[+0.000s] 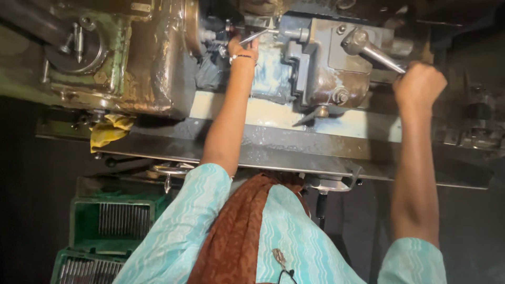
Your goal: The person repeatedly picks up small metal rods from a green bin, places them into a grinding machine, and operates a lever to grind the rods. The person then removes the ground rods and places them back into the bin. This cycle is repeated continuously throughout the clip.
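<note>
No packages, labels, signs or screens visible, only machinery and crates

Wavy-striped turquoise sleeves (179, 221); patterned brown scarf (236, 236); yellow rag (108, 131); green crates (113, 218).

Crates (110, 221) below lathe (326, 68), left

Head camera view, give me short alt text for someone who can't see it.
A person in turquoise sleeves reaches both arms into a grimy metal lathe: the left hand at a thin silver rod near the chuck, the right hand closed around a long steel lever handle. Green plastic crates of metal rods sit below.
</note>
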